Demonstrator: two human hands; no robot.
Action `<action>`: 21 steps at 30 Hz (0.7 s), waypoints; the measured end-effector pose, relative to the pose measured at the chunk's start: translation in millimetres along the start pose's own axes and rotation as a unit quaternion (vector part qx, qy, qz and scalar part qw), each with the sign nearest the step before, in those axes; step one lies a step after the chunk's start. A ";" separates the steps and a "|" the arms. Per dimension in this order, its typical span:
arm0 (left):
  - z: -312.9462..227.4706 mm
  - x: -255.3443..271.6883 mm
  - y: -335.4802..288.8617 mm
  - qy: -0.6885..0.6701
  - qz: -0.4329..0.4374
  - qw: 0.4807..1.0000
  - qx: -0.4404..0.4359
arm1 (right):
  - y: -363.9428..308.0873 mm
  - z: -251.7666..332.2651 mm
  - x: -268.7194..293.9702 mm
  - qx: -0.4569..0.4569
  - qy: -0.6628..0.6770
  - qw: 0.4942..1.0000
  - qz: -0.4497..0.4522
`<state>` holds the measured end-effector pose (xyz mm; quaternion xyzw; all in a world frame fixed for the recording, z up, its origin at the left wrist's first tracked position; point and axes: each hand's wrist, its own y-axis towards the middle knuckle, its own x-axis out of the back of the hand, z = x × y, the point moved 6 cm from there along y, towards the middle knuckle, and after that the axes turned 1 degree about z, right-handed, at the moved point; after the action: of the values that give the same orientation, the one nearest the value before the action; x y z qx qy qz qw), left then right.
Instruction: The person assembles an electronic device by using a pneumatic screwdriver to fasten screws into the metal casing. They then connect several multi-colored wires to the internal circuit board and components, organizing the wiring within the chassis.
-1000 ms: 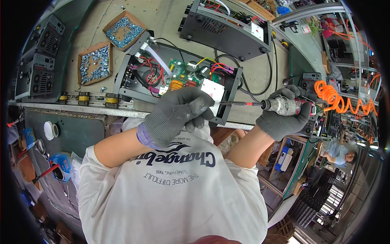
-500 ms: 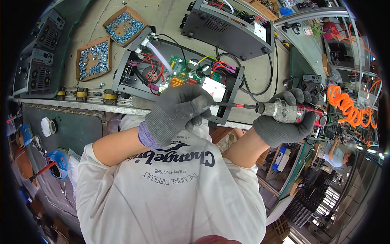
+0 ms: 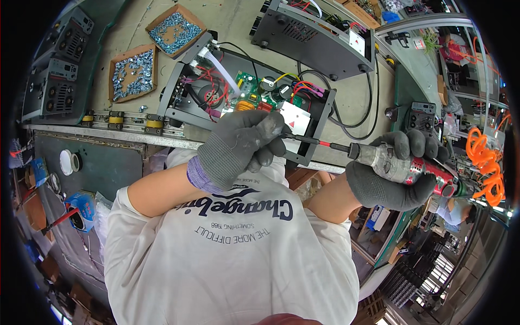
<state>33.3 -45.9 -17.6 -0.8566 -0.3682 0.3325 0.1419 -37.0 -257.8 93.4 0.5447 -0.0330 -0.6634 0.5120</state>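
Observation:
My right hand (image 3: 391,176), in a dark grey work glove, is wrapped round a red and grey pneumatic screwdriver (image 3: 403,166). Its long bit (image 3: 325,143), dark with a red band, points left. At the tip of that bit, my left hand (image 3: 245,143), gloved alike with a purple cuff, pinches thumb against fingers; what sits between them is too small to make out. Both hands hover at the near side of an uncovered machine case (image 3: 181,115). Inside it lie a green circuit board (image 3: 246,84), red wires, a white ribbon cable (image 3: 222,72) and a white plate (image 3: 295,118).
Two cardboard trays (image 3: 153,76) of screws lie at the back left. A second dark case (image 3: 309,40) stands behind, with a black cable (image 3: 375,108) beside it. Finished-looking units (image 3: 60,86) sit far left. An orange coiled hose (image 3: 483,168) hangs at right. A roller rail (image 3: 116,119) edges the bench.
The screwdriver and my right hand have shifted slightly right and down, its bit still meeting my left fingertips. The whole view has moved a little, and the orange hose now hangs lower.

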 end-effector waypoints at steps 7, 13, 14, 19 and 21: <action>-1.8 -0.3 2.0 0.014 0.000 1.000 0.001 | 0.0 0.2 -13.3 0.015 -0.058 0.998 -0.018; 2.9 4.5 4.1 -0.037 0.004 0.999 0.003 | -1.2 -5.1 -17.0 0.004 -0.045 0.997 0.064; 5.0 6.6 5.1 -0.041 0.017 0.999 0.002 | -1.2 -5.2 -18.3 0.003 -0.050 0.997 0.066; 6.4 9.9 6.2 -0.070 0.036 0.997 -0.007 | 2.9 -1.0 -21.5 0.018 -0.099 0.992 0.077; 4.8 8.9 6.2 -0.081 0.044 0.996 -0.012 | 3.5 -1.7 -21.1 0.013 -0.099 0.992 0.077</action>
<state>37.9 -43.7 -28.3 -0.8436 -0.3445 0.4025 0.0870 -36.0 -243.5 109.4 0.4789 -0.1341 -0.6719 0.5488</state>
